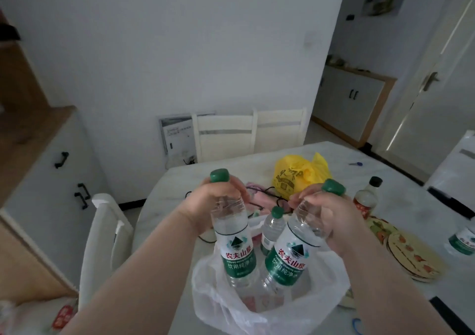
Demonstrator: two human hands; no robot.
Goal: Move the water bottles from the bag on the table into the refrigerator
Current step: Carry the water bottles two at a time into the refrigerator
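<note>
My left hand [205, 203] grips the neck of a clear water bottle [237, 252] with a green cap and a green label. My right hand [326, 216] grips the neck of a second such bottle [288, 260], which leans to the left. The lower ends of both bottles hang inside the mouth of a white plastic bag [221, 301] on the pale table [401, 201]. A third, smaller-looking bottle [272, 229] stands upright behind them. Another bottle [462, 242] shows at the right edge. No refrigerator is plainly in view.
A yellow bag [298, 175], pink cloth with black cords [259, 195], a dark-capped sauce bottle [365, 198] and a stack of patterned mats [411, 255] lie on the table. White chairs stand at the far side [223, 134] and at the left [102, 234]. A cabinet [46, 177] flanks the left.
</note>
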